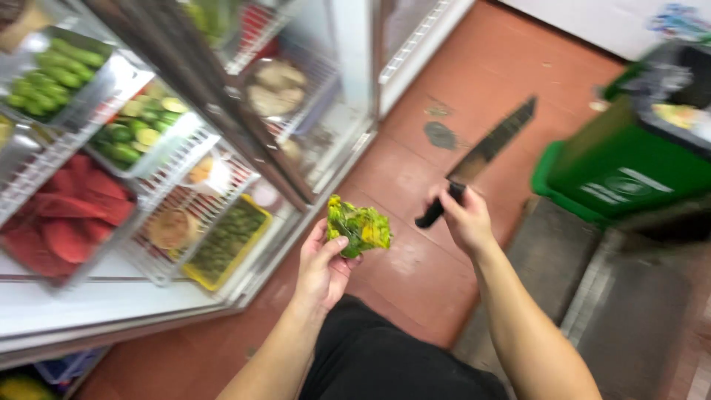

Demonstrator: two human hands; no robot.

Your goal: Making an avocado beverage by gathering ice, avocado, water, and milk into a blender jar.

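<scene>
Leafy greens [360, 227], yellow-green, held in the curled fingers of the left hand [323, 268] above a red tiled floor [415, 259]. The right hand [465, 219] is wrapped tight around the black handle of a knife [481, 157], its blade pointing up and away. To the left, an open fridge [222, 148] holds trays of vegetables; to the right stand a green bin [629, 167] and a dark mat [555, 259]. The view is blurred.

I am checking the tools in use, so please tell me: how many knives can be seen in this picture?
1. The knife is in the right hand, its blade raised over the red floor, beside the leafy greens in the left hand. Others may be hidden outside the view.
</scene>
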